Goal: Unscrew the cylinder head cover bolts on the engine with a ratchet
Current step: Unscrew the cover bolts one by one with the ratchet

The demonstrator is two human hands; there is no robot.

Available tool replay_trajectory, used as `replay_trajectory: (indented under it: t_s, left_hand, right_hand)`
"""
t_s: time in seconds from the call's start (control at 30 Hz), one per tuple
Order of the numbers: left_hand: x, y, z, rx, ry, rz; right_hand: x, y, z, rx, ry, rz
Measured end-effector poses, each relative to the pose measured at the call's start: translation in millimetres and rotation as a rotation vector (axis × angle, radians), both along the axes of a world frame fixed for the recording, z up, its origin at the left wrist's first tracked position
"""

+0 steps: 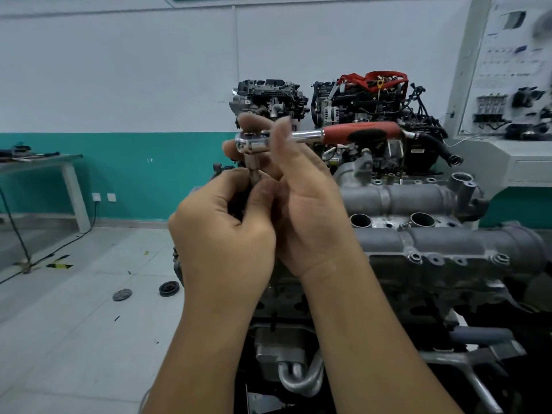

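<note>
Ratchet [298, 138] raised (both hands [227, 231] gripping), engine [433, 243] below

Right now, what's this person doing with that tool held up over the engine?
A person is readying a chrome ratchet with a red and black handle, held up in the air above the grey metal engine. The right hand grips the ratchet around its head, while the left hand pinches the silver socket piece hanging under that head. The tool is not on any cover bolt yet.
</note>
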State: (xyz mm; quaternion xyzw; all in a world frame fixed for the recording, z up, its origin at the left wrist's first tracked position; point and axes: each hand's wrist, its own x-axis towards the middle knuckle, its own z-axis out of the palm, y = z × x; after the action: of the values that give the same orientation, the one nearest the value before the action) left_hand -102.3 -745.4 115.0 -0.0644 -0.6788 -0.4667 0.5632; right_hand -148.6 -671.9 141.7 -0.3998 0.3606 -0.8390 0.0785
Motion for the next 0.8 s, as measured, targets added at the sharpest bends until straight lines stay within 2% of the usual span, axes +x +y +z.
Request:
replay_trajectory:
  t_s: [0.1, 0.2, 0.37, 0.6, 0.8]
  left_hand:
    - [-1.1, -2.9, -1.8, 0.024, 0.003, -0.044]
    - [-1.8, -3.6, -2.9, 0.044, -0.003, -0.080]
    - [-4.5, -5.0, -1.8, 0.006, -0.020, -0.030]
    - [-2.8, -2.1, -2.3, 0.069, -0.008, -0.114]
    - [-5.2, -2.7, -1.1, -0.001, -0.019, -0.055]
  right_hand:
    - [4.1, 1.7, 0.0, 0.024, 0.132, -0.050]
    - [5.0, 0.4, -0.6, 0.038, 0.162, -0.100]
    - [1.9, -4.1, 0.8, -0.004, -0.031, -0.029]
    - [6.3, 0.7, -0.6, 0.040, 0.175, -0.051]
    - [3.6, -3.4, -0.1, 0.005, -0.020, -0.035]
